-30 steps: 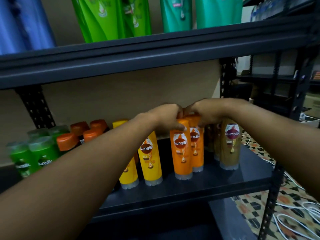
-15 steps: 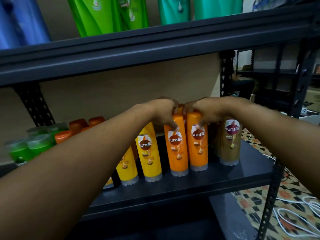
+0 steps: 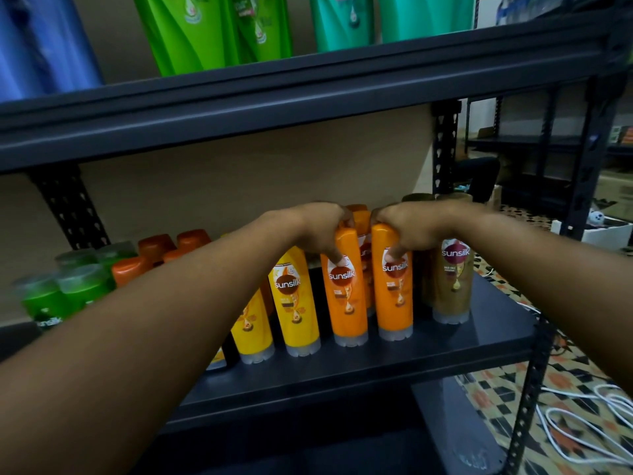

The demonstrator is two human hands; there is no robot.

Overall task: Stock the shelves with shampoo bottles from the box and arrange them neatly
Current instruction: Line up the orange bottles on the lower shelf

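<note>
I hold two orange shampoo bottles upright at the front of the shelf [image 3: 342, 375]. My left hand [image 3: 317, 228] grips the top of the left orange bottle [image 3: 346, 296], thumb pressed on its label; my right hand [image 3: 407, 228] grips the top of the right orange bottle [image 3: 394, 289] the same way. Both bottles appear to stand on the shelf, a narrow gap apart, with more orange bottles just behind them.

Status, as I judge it: stocking on this level is well advanced. Yellow bottles [image 3: 294, 303] stand just left of my pair, brown bottles [image 3: 452, 279] just right, and green bottles [image 3: 72, 289] and orange-capped bottles [image 3: 171, 245] fill the far left. Pouches [image 3: 212, 29] sit on the shelf above.

Remaining: close the gap, bring the two orange bottles level with the front row, and turn labels forward. The box is out of view, so I cannot tell how much stock is left to place.
</note>
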